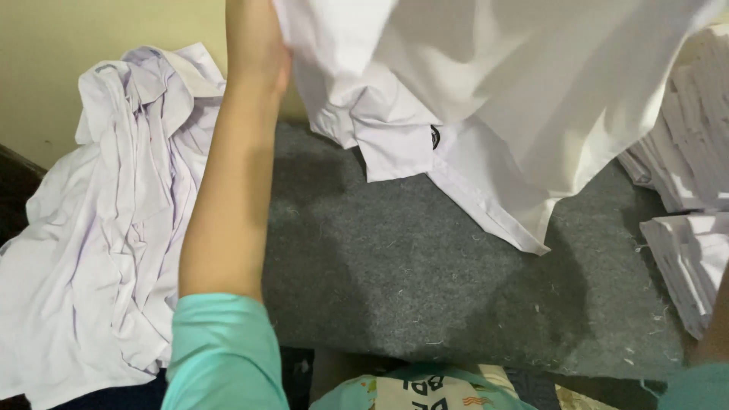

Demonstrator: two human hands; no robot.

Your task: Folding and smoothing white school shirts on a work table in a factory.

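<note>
Hanging over a grey felt-covered worktop (425,304), a large white shirt (486,91) fills the upper right of the view, its hem and a small dark tag dangling clear of the felt. The left hand (257,45) is raised at the top edge, fingers clenched on the shirt's left side, though the fingertips are hidden by cloth. A crumpled pile of white shirts (99,228) lies to the left, against the wall. Stacks of folded white fabric (691,167) sit at the right edge. Only the right forearm shows, low at the right; its fingers cannot be told.
</note>
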